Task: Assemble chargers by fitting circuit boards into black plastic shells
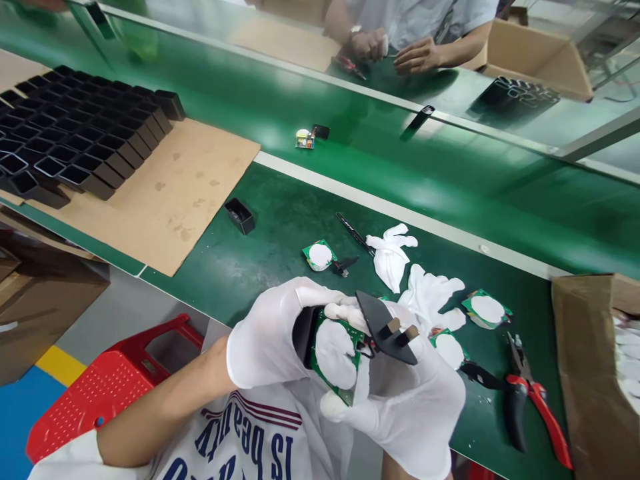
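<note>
My left hand (270, 333), in a white glove, is wrapped round a black plastic case (302, 337). My right hand (417, 407), gloved too, grips a green circuit board (339, 357) with a round white pad on it. The board sits at the mouth of the case, partly inside; how deep is hidden. Short wires join it to a black plug cover (380, 323) with two prongs, which tilts over my right fingers. Beyond my hands lie another circuit board (320, 256), a pair of tweezers (354, 233) and a loose white glove (393, 257).
Many open black cases (85, 133) stand on cardboard (185, 193) at left; a single case (240, 215) lies nearby. Red-handled pliers (530, 393) and a cardboard box (583, 373) are at right. Behind a green conveyor belt (240, 100), a co-worker's hands (415, 55) handle something small.
</note>
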`<state>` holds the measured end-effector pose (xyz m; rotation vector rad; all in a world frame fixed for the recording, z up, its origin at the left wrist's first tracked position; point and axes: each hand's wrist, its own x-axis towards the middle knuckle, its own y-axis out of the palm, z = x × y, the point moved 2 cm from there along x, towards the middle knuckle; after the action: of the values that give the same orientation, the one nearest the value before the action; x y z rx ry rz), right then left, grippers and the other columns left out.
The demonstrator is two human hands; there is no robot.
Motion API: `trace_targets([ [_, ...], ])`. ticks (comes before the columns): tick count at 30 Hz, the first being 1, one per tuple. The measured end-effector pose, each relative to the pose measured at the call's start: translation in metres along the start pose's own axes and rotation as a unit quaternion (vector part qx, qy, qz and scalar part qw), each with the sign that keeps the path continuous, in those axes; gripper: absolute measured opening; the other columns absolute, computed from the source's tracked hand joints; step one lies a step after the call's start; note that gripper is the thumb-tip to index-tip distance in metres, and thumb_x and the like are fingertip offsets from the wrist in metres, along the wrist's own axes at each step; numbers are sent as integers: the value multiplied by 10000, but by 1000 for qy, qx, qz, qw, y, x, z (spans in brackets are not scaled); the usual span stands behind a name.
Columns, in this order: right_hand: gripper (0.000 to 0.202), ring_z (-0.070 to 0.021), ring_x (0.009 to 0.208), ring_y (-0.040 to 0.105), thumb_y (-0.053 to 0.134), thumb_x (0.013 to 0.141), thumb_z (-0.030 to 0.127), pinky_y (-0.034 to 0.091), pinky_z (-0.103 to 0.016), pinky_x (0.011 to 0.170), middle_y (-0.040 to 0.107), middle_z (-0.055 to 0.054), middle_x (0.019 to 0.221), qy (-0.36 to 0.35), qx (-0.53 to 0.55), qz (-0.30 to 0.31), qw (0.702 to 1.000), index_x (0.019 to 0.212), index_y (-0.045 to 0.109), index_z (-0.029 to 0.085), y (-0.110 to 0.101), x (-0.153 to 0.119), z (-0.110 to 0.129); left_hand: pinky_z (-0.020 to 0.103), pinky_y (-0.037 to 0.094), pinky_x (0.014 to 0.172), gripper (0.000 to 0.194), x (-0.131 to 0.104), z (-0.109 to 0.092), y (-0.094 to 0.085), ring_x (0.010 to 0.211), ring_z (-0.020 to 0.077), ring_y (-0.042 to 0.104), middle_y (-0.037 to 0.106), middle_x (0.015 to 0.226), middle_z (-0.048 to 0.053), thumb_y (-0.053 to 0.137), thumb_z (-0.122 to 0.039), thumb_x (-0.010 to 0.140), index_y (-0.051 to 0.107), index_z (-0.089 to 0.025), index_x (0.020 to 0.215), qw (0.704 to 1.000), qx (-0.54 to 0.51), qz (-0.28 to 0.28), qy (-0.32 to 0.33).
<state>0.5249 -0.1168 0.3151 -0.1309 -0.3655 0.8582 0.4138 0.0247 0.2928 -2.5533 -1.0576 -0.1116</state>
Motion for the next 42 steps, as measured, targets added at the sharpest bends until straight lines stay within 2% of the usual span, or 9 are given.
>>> trace_targets([
  [4, 461, -385, 1071, 748, 1039, 671, 515, 671, -530, 829, 785, -87, 1125, -31, -25, 11, 999, 1045, 827, 347, 1, 5, 4, 443, 760, 781, 551, -5, 4, 2, 844, 287, 848, 853, 1033, 8, 1014, -241, 611, 777, -296, 1104, 996, -58, 39, 46],
  [9, 348, -328, 1051, 755, 1002, 741, 521, 654, -474, 864, 796, -46, 1069, -57, -44, 21, 997, 946, 788, 338, 5, 11, 10, 412, 760, 809, 518, -9, 8, 2, 881, 274, 851, 848, 1107, 8, 987, -224, 654, 736, -283, 1103, 995, -76, 59, 36],
  [15, 360, -325, 1077, 746, 981, 772, 526, 661, -461, 858, 789, -50, 1118, -69, -79, 16, 994, 1007, 781, 341, 7, 11, 11, 434, 746, 899, 564, -10, 9, 2, 969, 286, 845, 835, 1164, 33, 960, -143, 677, 707, -291, 1159, 990, -119, 67, 42],
  [25, 437, -318, 1059, 763, 957, 813, 509, 673, -466, 862, 793, -63, 1151, -114, -139, 43, 983, 1148, 741, 331, 8, 14, 7, 365, 697, 844, 486, -10, 9, 0, 875, 225, 811, 815, 1062, 4, 906, -117, 705, 699, -275, 1114, 994, -72, 54, 69],
  [30, 434, -314, 1073, 748, 927, 835, 551, 659, -475, 869, 756, -66, 1163, -160, -210, 39, 964, 1125, 728, 296, 15, 17, 10, 299, 635, 717, 482, -7, 10, -3, 797, 182, 761, 758, 968, -11, 967, -292, 727, 660, -256, 1096, 991, -90, 70, 73],
  [34, 349, -271, 905, 743, 879, 878, 545, 608, -415, 730, 755, -44, 1008, -194, -267, 52, 943, 1020, 709, 276, 25, 29, 16, 288, 588, 725, 447, -8, 15, -2, 813, 161, 709, 712, 987, -11, 964, -357, 759, 649, -243, 1055, 992, -105, 40, 57],
  [37, 471, -264, 774, 728, 881, 821, 651, 540, -413, 625, 749, -50, 907, -233, -334, 59, 912, 992, 701, 251, 31, 37, 16, 315, 570, 744, 428, -8, 19, -1, 827, 172, 686, 690, 984, -3, 952, -417, 788, 647, -233, 1025, 992, -120, 5, 33],
  [39, 528, -283, 797, 750, 885, 815, 651, 557, -440, 660, 767, -66, 934, -260, -359, 40, 895, 1089, 708, 236, 33, 38, 16, 320, 544, 714, 437, -7, 19, -5, 780, 164, 648, 663, 927, -13, 951, -448, 788, 652, -229, 1021, 992, -118, -22, 25],
  [42, 479, -277, 906, 781, 905, 868, 498, 623, -444, 767, 776, -73, 1026, -275, -330, 0, 903, 1204, 691, 234, 37, 35, 15, 321, 522, 689, 505, -5, 18, -16, 750, 159, 619, 649, 898, -13, 986, -454, 736, 673, -220, 1056, 993, -112, -48, -1],
])
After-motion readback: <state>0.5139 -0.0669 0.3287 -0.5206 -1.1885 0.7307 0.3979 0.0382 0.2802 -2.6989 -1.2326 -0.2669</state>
